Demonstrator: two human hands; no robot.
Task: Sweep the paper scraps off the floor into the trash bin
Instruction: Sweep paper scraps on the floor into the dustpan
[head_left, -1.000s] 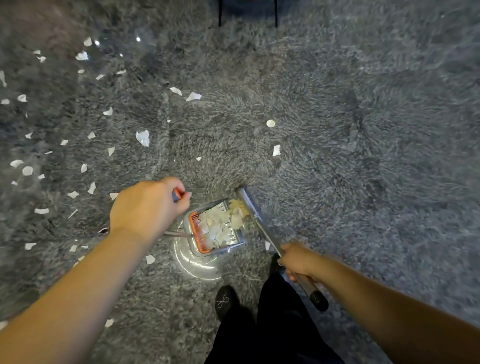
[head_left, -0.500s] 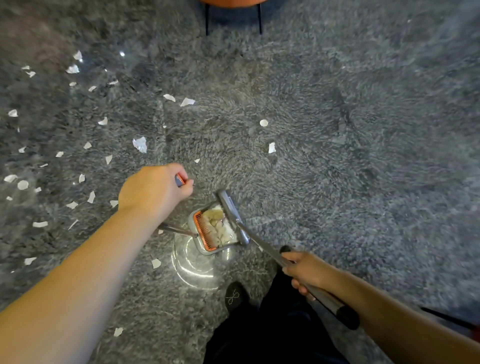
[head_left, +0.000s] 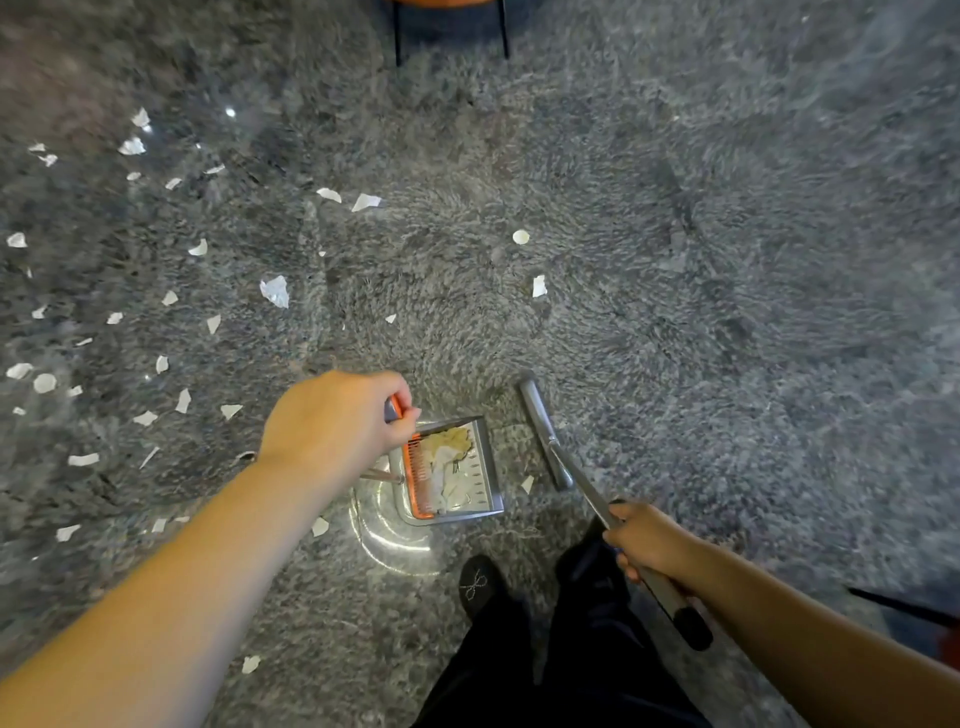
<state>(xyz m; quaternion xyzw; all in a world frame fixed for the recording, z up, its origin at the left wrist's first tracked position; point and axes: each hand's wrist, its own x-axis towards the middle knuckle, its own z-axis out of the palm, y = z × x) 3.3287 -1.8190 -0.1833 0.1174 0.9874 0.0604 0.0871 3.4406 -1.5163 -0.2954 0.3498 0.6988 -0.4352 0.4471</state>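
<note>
- Gripping the dustpan's upright handle near its orange top, left hand is clenched round it; dustpan sits on the floor just below and right of that grip, mouth facing right.
- Right hand is curled round the broom shaft; broom head lies just right of the pan mouth, apart from it, long axis running away from the person.
- Collected scraps are heaped inside the pan against the orange comb.
- Loose paper scraps lie mostly left and ahead of the pan, behind its closed back; two more lie ahead near the broom; one sits between pan and broom.
- Judgement: the broom side is nearer only to the few right-hand scraps; the left field calls for turning or moving the pan.
- Trash bin: not in view.
- Shoe and chair legs stand clear of the sweep path.
</note>
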